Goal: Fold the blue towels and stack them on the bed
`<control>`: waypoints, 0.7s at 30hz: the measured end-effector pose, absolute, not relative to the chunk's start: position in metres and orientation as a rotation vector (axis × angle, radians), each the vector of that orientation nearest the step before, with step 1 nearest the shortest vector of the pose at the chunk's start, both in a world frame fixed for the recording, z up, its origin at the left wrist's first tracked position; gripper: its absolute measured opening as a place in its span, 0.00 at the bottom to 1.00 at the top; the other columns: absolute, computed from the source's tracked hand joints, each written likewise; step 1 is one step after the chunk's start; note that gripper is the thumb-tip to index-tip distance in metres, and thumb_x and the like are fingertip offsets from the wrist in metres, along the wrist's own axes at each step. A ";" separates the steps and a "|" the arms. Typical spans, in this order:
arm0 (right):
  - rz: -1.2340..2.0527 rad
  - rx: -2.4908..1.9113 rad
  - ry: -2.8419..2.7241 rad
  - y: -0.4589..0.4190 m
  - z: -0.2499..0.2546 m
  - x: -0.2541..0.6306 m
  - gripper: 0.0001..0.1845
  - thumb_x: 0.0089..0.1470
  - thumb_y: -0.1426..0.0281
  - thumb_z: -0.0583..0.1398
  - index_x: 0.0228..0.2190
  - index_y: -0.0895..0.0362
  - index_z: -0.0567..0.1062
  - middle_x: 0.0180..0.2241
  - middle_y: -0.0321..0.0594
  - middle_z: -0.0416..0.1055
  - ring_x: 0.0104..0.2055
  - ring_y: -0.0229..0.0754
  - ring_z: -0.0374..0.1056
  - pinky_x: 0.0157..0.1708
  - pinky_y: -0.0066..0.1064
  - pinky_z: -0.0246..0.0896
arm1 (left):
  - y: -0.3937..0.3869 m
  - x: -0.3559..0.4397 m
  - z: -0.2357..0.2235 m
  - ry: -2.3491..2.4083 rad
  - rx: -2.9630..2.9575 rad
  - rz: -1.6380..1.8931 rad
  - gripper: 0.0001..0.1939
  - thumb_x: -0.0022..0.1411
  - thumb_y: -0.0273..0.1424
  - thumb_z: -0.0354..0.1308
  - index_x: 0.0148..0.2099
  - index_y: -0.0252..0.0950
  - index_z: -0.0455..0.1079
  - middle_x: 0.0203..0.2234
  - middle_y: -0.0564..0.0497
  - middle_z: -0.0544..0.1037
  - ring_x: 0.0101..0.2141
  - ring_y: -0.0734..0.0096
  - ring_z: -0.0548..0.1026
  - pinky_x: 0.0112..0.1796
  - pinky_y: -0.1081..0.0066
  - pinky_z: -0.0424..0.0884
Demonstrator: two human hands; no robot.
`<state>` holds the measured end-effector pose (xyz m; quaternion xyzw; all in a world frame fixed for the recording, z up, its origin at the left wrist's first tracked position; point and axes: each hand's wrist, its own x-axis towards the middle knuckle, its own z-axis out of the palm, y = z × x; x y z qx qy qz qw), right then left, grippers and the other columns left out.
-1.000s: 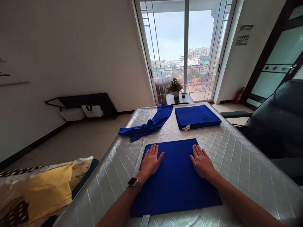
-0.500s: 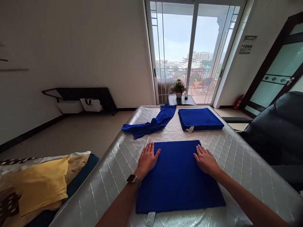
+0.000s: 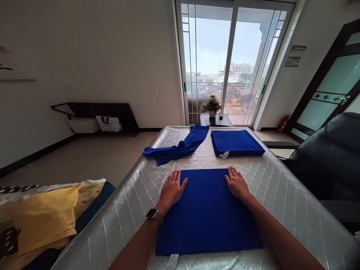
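A blue cloth folded into a flat rectangle [image 3: 208, 213] lies in front of me on the silvery quilted mattress [image 3: 120, 221], a white tag [image 3: 173, 261] poking out at its near left edge. My left hand [image 3: 172, 189] rests flat along its far left edge, fingers stretched forward. Across from it, my right hand [image 3: 237, 182] lies flat on the far right corner, fingers extended. Neither hand grips anything. Beyond, a neat stack of folded blue cloths [image 3: 237, 141] sits at the right, and a crumpled blue cloth [image 3: 180, 147] is spread at the left.
A black leather chair [image 3: 332, 161] stands against the mattress's right side. At the lower left are a yellow cloth [image 3: 47, 210] and patterned bedding. Past the mattress's far end, a small dark table [image 3: 216, 120] bears a flower pot [image 3: 212, 107] before the glass sliding door.
My right hand has shifted slightly left and forward along the cloth's edge. My left hand stays flat at the left edge. The view has moved a little.
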<state>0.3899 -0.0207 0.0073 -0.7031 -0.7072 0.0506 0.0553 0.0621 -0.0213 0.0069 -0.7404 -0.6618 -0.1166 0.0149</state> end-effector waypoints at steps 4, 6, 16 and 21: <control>0.163 -2.120 -2.130 -0.021 0.009 0.390 0.36 0.70 0.59 0.40 0.71 0.67 0.48 0.73 0.46 0.42 0.75 0.44 0.37 0.71 0.40 0.33 | -0.019 0.061 0.006 -2.051 -2.328 -0.264 0.41 0.74 0.52 0.34 0.74 0.25 0.49 0.72 0.36 0.53 0.71 0.54 0.52 0.68 0.53 0.50; 0.166 -2.105 -2.117 -0.021 0.010 0.390 0.36 0.70 0.59 0.40 0.71 0.67 0.48 0.73 0.46 0.42 0.75 0.44 0.38 0.71 0.41 0.32 | -0.017 0.062 0.010 -2.063 -2.326 -0.201 0.41 0.73 0.52 0.34 0.74 0.25 0.49 0.72 0.35 0.52 0.71 0.53 0.51 0.68 0.52 0.50; 0.173 -2.069 -2.088 -0.021 0.007 0.391 0.36 0.70 0.60 0.41 0.71 0.67 0.50 0.73 0.47 0.44 0.75 0.45 0.39 0.71 0.40 0.32 | -0.025 0.175 0.045 -1.744 -2.555 -0.328 0.30 0.74 0.44 0.42 0.67 0.31 0.65 0.65 0.36 0.68 0.65 0.52 0.65 0.63 0.55 0.62; 0.145 -2.049 -2.134 -0.023 0.008 0.394 0.34 0.70 0.65 0.40 0.71 0.67 0.51 0.73 0.49 0.43 0.75 0.45 0.39 0.71 0.40 0.34 | -0.033 0.254 0.035 -1.534 -2.719 -0.564 0.22 0.75 0.35 0.44 0.61 0.33 0.71 0.60 0.40 0.74 0.61 0.59 0.70 0.63 0.57 0.64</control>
